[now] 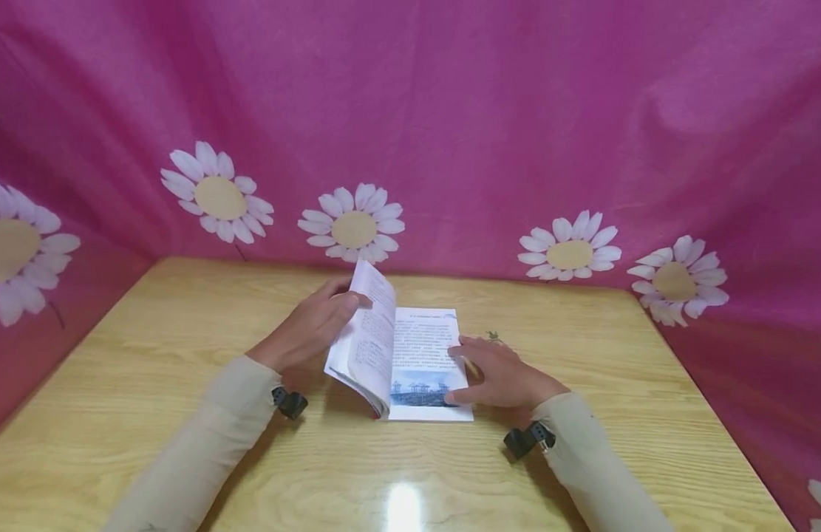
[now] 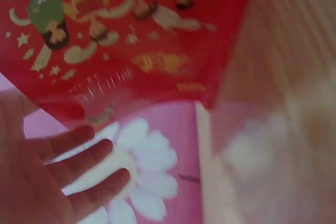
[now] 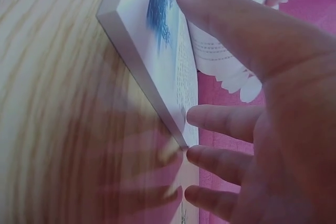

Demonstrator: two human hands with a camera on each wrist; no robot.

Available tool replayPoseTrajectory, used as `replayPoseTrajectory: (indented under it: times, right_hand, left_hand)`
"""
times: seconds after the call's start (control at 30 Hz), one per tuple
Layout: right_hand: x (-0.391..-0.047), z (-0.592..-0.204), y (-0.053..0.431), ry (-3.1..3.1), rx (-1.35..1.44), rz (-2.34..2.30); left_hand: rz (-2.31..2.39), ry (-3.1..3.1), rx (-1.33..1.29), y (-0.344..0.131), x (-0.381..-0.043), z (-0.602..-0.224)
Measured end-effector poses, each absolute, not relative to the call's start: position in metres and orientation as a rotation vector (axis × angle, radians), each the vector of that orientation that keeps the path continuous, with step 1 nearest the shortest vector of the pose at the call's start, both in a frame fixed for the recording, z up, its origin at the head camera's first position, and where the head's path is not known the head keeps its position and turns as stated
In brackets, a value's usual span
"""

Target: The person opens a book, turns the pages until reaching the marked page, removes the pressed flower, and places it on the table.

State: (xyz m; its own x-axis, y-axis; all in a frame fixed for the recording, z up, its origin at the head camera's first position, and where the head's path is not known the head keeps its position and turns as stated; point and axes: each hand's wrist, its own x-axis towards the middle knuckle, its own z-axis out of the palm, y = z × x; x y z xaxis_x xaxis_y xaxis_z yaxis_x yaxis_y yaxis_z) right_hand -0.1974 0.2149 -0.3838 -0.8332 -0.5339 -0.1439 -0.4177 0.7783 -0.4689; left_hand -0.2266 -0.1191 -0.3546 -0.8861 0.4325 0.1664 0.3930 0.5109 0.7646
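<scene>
An open book (image 1: 423, 362) lies on the wooden table, its right-hand page showing printed text above a bluish picture. My left hand (image 1: 321, 323) holds up the book's left part, thumb on the printed page and fingers behind the cover. In the left wrist view the red cover (image 2: 131, 40) carries cartoon figures and stars; several fingers spread out below it. At the book's right edge is my right hand (image 1: 503, 373), thumb tip over the picture and index fingertip by the page edge. The right wrist view shows its other fingers (image 3: 220, 163) extended beside the book's thick page block (image 3: 142, 77).
The light wood table (image 1: 410, 473) has a bright glare spot near its front. Behind and beside it hangs a magenta cloth (image 1: 450, 133) printed with white daisies. Small black cameras (image 1: 290, 403) are strapped to both wrists over beige sleeves.
</scene>
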Motion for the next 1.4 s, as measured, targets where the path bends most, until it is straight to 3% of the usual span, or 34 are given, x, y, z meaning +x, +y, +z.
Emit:
replayPoseTrajectory:
  times: [0.57,1.03,1.4]
  right_hand:
    - [-0.197,-0.37,0.231,2.738,-0.532,-0.644]
    - [-0.199,-0.36,0.249,2.794,-0.546,-0.671]
    - [-0.199,-0.356,0.257,2.827,-0.574,-0.689]
  left_hand:
    - [0.873,2.755,1.232,-0.058,-0.244,-0.331]
    - [0.252,2.831,1.104,0.027,-0.233,-0.357]
    - [-0.111,2.847,0.941,0.062,-0.219,-0.376]
